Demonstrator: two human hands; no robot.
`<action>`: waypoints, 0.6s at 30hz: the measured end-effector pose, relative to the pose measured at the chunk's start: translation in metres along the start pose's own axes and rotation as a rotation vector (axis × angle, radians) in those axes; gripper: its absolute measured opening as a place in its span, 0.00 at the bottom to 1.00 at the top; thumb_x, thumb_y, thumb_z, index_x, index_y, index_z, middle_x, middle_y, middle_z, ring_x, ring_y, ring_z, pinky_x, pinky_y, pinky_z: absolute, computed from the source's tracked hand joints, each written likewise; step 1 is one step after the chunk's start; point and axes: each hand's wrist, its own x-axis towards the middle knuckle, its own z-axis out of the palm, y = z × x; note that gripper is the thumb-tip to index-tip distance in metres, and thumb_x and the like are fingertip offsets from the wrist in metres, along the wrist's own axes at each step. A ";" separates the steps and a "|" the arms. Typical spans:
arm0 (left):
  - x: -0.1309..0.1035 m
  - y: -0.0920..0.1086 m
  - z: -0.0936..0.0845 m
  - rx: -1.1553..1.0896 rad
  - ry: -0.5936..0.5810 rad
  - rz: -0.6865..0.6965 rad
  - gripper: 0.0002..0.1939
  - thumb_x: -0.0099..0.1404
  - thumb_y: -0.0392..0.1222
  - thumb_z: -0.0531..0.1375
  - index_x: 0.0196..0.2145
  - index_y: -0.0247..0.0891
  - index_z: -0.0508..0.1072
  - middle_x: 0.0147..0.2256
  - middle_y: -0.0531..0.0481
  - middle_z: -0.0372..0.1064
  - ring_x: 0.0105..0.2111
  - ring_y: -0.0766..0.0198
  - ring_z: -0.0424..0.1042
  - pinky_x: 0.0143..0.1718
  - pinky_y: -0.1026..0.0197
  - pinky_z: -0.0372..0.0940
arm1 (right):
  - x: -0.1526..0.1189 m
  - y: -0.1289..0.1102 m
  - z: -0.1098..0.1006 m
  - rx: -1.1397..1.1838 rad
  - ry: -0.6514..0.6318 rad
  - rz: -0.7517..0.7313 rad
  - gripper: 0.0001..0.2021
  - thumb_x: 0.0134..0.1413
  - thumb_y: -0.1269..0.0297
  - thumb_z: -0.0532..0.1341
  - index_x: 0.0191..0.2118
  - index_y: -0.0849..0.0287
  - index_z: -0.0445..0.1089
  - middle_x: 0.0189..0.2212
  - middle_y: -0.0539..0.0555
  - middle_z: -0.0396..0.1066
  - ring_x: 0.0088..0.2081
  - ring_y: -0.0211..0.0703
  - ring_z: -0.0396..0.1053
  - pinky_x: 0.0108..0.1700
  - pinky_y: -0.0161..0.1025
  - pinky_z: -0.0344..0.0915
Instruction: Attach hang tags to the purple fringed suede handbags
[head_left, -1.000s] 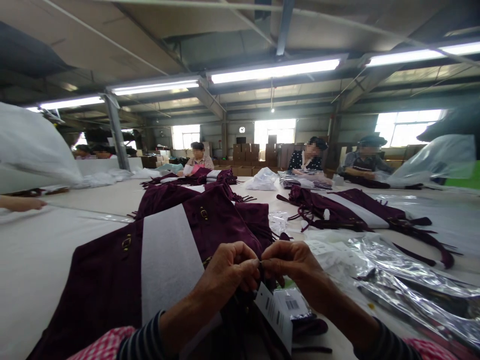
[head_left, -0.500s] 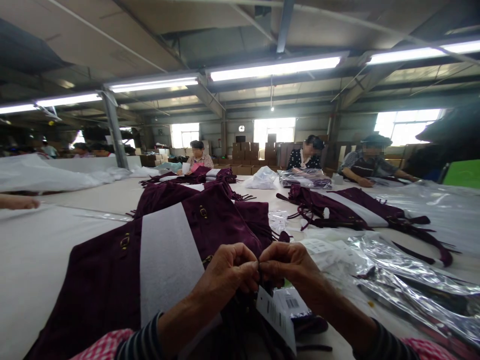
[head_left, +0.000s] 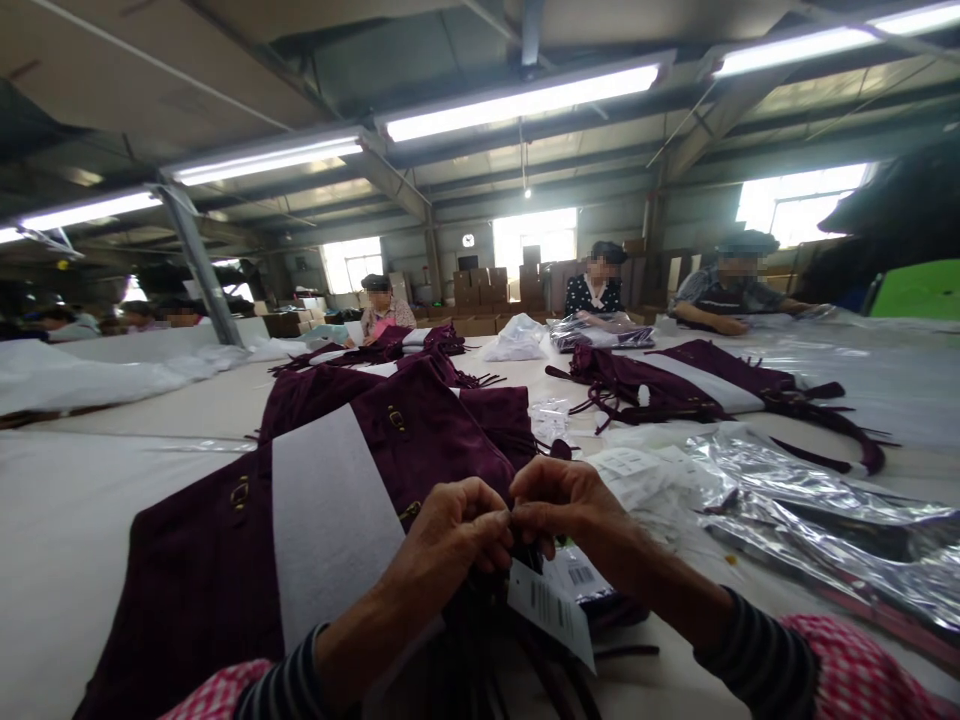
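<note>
A dark purple bag [head_left: 195,570] with brass buckles and fringe lies in front of me, a wide white paper band [head_left: 330,520] across it. Over its right end, my left hand [head_left: 465,530] and my right hand [head_left: 559,500] meet with fingertips pinched together. Whatever is between them is too small and dark to make out. Just below my fingers hangs a white printed tag [head_left: 551,610]. Behind it, partly covered, is a white barcode label [head_left: 579,574] on clear plastic.
More purple bags lie farther back, one with a white band [head_left: 697,380] at the right. Shiny clear plastic bags [head_left: 825,520] cover the table's right side. Several people sit across the table, one in a dotted top [head_left: 592,292]. White sheeting [head_left: 90,375] lies along the left.
My view has tilted and shifted slightly. Both hands stay pinched together above the tag. The other person's hand at the left edge is out of view now.
</note>
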 end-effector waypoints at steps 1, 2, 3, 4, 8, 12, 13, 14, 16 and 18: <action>0.000 0.000 0.001 0.001 0.004 -0.006 0.07 0.59 0.41 0.61 0.29 0.34 0.73 0.26 0.49 0.74 0.24 0.66 0.72 0.26 0.66 0.63 | 0.000 0.002 0.001 0.014 0.011 -0.007 0.10 0.45 0.64 0.71 0.33 0.61 0.72 0.21 0.47 0.71 0.19 0.33 0.65 0.20 0.30 0.63; 0.000 0.000 0.001 -0.001 0.009 -0.010 0.07 0.59 0.42 0.61 0.29 0.34 0.73 0.25 0.49 0.74 0.24 0.66 0.72 0.26 0.66 0.63 | -0.001 0.003 0.002 0.028 0.024 -0.012 0.10 0.45 0.65 0.71 0.32 0.61 0.72 0.20 0.47 0.71 0.18 0.33 0.65 0.20 0.30 0.62; 0.000 0.000 0.002 -0.005 0.016 -0.013 0.07 0.59 0.42 0.61 0.29 0.34 0.72 0.25 0.49 0.74 0.24 0.66 0.72 0.26 0.66 0.63 | -0.001 0.005 0.004 0.043 0.037 -0.015 0.10 0.45 0.65 0.71 0.31 0.61 0.71 0.20 0.47 0.71 0.17 0.33 0.64 0.19 0.30 0.61; 0.000 0.000 0.003 -0.008 0.024 -0.014 0.07 0.59 0.42 0.62 0.30 0.35 0.72 0.25 0.50 0.73 0.24 0.66 0.72 0.26 0.66 0.63 | -0.001 0.006 0.006 0.056 0.052 -0.015 0.10 0.45 0.65 0.70 0.31 0.61 0.70 0.19 0.47 0.71 0.17 0.32 0.64 0.19 0.30 0.61; -0.003 0.000 0.006 -0.022 0.046 -0.026 0.08 0.58 0.43 0.62 0.29 0.35 0.71 0.25 0.50 0.73 0.23 0.67 0.72 0.25 0.67 0.62 | -0.002 0.008 0.013 0.081 0.106 -0.010 0.10 0.42 0.66 0.71 0.29 0.60 0.69 0.18 0.46 0.70 0.16 0.32 0.62 0.18 0.29 0.58; -0.002 -0.004 0.007 -0.030 0.037 -0.025 0.08 0.58 0.43 0.62 0.28 0.34 0.70 0.22 0.51 0.73 0.21 0.68 0.71 0.24 0.67 0.62 | -0.002 0.011 0.015 0.125 0.119 0.027 0.10 0.42 0.66 0.71 0.28 0.61 0.70 0.18 0.47 0.70 0.16 0.31 0.62 0.18 0.28 0.55; -0.001 -0.005 0.006 -0.035 0.032 -0.026 0.08 0.57 0.43 0.62 0.28 0.34 0.70 0.22 0.51 0.73 0.21 0.68 0.71 0.23 0.68 0.62 | -0.003 0.012 0.015 0.137 0.111 0.042 0.10 0.42 0.67 0.71 0.28 0.62 0.70 0.18 0.47 0.70 0.17 0.31 0.62 0.18 0.28 0.55; 0.000 -0.007 0.006 -0.043 0.024 -0.028 0.08 0.57 0.43 0.62 0.29 0.34 0.70 0.22 0.50 0.73 0.21 0.67 0.71 0.23 0.67 0.62 | -0.003 0.013 0.014 0.142 0.102 0.058 0.10 0.42 0.67 0.71 0.28 0.62 0.70 0.17 0.47 0.70 0.17 0.31 0.62 0.18 0.27 0.54; 0.004 -0.010 0.005 -0.064 0.010 -0.031 0.09 0.56 0.43 0.63 0.29 0.34 0.70 0.22 0.50 0.73 0.20 0.66 0.72 0.22 0.67 0.62 | -0.003 0.014 0.011 0.134 0.083 0.088 0.10 0.41 0.67 0.71 0.29 0.62 0.71 0.17 0.47 0.69 0.17 0.31 0.62 0.18 0.27 0.55; 0.007 -0.011 0.004 -0.080 0.010 -0.022 0.10 0.55 0.44 0.63 0.29 0.34 0.70 0.23 0.49 0.74 0.20 0.65 0.72 0.21 0.67 0.62 | -0.003 0.012 0.009 0.115 0.067 0.104 0.09 0.42 0.67 0.70 0.31 0.62 0.71 0.18 0.47 0.70 0.17 0.31 0.62 0.19 0.28 0.56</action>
